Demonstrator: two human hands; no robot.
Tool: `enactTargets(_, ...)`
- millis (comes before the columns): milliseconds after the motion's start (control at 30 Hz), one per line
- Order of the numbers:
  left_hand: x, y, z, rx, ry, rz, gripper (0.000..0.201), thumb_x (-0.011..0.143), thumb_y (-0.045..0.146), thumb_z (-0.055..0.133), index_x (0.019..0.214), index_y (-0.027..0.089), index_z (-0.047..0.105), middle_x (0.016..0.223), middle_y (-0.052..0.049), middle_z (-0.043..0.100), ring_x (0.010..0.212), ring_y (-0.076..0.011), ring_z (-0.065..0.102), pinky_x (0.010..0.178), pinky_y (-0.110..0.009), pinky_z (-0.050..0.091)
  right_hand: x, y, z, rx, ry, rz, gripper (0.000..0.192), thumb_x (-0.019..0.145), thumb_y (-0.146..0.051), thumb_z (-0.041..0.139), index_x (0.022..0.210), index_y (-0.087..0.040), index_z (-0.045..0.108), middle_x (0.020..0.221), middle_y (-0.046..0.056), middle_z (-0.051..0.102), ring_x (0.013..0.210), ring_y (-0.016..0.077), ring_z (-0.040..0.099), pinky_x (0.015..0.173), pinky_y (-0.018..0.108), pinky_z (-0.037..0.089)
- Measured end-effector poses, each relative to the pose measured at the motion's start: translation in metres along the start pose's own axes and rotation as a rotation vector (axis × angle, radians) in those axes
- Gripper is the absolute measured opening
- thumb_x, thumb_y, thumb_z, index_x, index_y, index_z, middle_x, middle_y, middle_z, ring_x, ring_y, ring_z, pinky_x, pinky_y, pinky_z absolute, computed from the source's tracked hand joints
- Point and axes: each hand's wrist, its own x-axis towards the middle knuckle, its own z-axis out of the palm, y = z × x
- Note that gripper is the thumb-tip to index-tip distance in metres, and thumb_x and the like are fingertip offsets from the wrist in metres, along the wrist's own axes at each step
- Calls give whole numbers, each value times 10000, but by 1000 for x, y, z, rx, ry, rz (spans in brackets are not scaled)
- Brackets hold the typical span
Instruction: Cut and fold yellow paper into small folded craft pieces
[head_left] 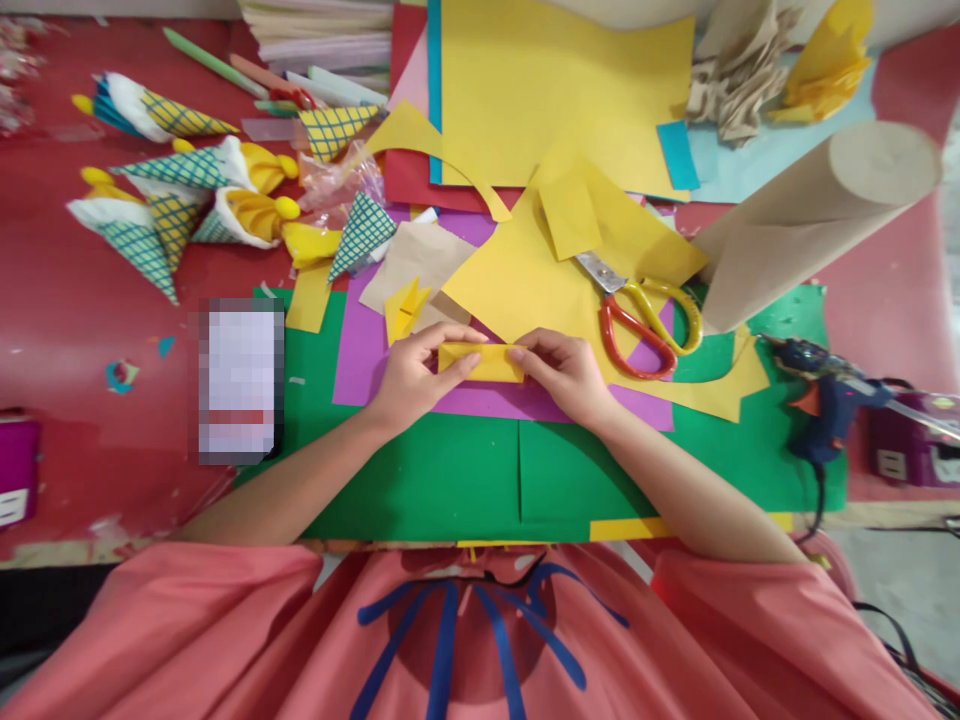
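Between my two hands is a small folded strip of yellow paper. My left hand pinches its left end, thumb on top. My right hand grips the right end between thumb and fingers. Just beyond lie larger yellow paper sheets, on purple paper over a green sheet. A small folded yellow paper piece rests near my left fingers. Scissors with one red and one yellow handle loop lie beyond my right hand.
Several checked paper cones lie at the back left, with a blurred phone nearer. On the right stand a brown paper roll and a glue gun. A big yellow sheet lies at the back.
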Motion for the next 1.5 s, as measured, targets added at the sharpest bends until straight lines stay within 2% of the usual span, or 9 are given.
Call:
enactTargets(267, 2, 0, 0, 4, 12, 49, 120, 807, 276, 675, 900, 204, 695, 877, 2, 721, 845, -122, 671, 764, -214, 538, -1, -2, 1, -31, 0, -1, 288, 879, -399, 581, 733, -152, 607, 620, -19, 564, 553, 77, 466, 531, 224, 353)
enactTargets(533, 3, -1, 2, -12, 39, 75, 82, 808, 256, 687, 876, 214, 705, 856, 13, 734, 799, -101, 683, 705, -180, 536, 0, -1, 2, -14, 8, -8, 262, 862, -394, 606, 753, -156, 616, 627, -16, 576, 553, 81, 481, 537, 231, 363)
enactTargets(767, 3, 1, 1, 16, 73, 91, 71, 805, 232, 690, 866, 200, 702, 848, 8, 736, 805, -104, 689, 716, -182, 548, -1, 0, 1, -5, -5, -10, 263, 857, -405, 604, 769, -157, 606, 664, -5, 580, 587, 93, 501, 551, 236, 375)
enactTargets(1000, 2, 0, 1, -14, 71, 62, 193, 800, 248, 702, 986, 205, 679, 974, -8, 733, 879, -116, 701, 770, -193, 565, -1, 2, 0, -25, 6, -12, 255, 878, -378, 580, 744, -162, 594, 659, -7, 580, 593, 94, 503, 571, 241, 381)
enactTargets(1500, 2, 1, 1, 30, 68, 67, 109, 813, 288, 687, 886, 217, 725, 865, 2, 744, 805, -113, 689, 727, -203, 554, -1, 0, 0, -16, 5, 6, 283, 884, -380, 574, 703, -163, 584, 627, -15, 571, 564, 88, 496, 553, 239, 370)
